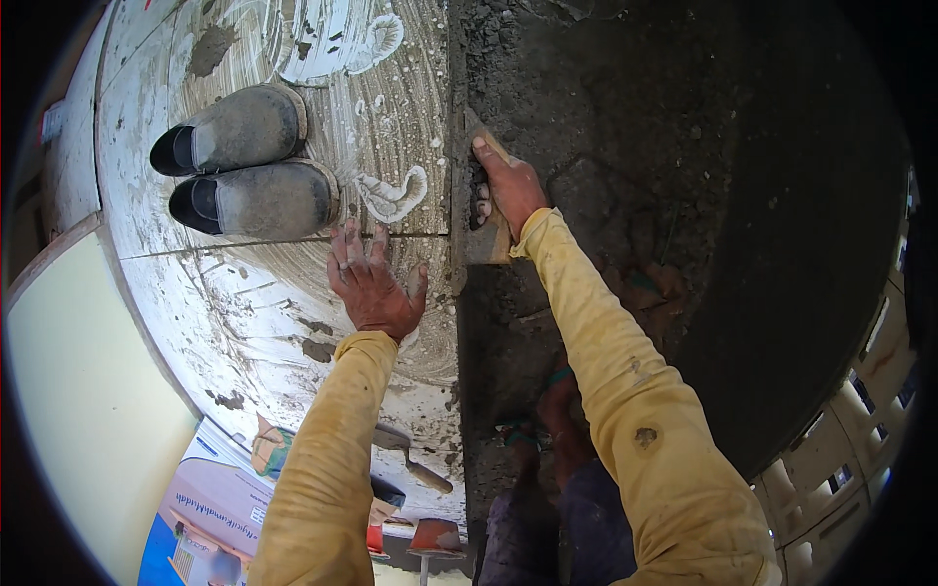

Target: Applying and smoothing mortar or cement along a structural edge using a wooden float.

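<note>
Smeared tiles [225, 327] support the left grip [375, 293], spread flat with shoes [259, 202] just ahead of it, while the float [488, 248] is clasped in the right grip [512, 188], beside the tiles' edge.

Your left hand [376, 288] on the tiled floor [137, 107] — just behind the slip-on shoes [269, 202] | your right hand [512, 186] on the hand float [486, 250], along the floor's right edge | pointing trowel [426, 476] on the floor — right of your left forearm [327, 449] | your feet [524, 436] right of that edge, behind the float
</note>
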A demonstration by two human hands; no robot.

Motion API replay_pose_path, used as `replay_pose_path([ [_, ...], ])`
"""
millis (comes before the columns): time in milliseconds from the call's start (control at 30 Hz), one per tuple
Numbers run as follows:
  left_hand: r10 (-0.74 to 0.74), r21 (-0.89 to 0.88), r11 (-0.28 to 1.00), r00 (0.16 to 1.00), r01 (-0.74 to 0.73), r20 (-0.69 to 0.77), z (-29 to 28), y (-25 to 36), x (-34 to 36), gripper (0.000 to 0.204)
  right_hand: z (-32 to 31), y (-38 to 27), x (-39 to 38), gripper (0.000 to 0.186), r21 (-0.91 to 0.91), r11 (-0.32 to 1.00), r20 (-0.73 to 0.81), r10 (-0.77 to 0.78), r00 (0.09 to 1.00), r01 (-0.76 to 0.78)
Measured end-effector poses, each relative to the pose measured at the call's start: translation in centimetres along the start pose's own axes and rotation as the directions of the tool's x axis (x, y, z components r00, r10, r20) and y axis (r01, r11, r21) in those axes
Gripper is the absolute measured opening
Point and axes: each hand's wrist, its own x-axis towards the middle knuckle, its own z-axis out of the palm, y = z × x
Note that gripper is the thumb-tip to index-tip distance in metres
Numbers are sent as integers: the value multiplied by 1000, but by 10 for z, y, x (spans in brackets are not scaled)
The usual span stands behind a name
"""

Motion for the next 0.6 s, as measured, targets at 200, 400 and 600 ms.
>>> replay_pose_path([
  [200,-3,6,1000,1000,3,10,-3,-2,-1,75,3,31,-53,49,-62,998,-30,-3,1000,1],
  [400,-10,0,1000,1000,10,11,-3,-2,-2,77,-2,74,-138,44,-114,993,-15,32,999,-33],
  [600,-23,4,1000,999,23,29,-7,-2,-2,77,-16,70,-81,47,-60,997,-1,-49,999,49],
])
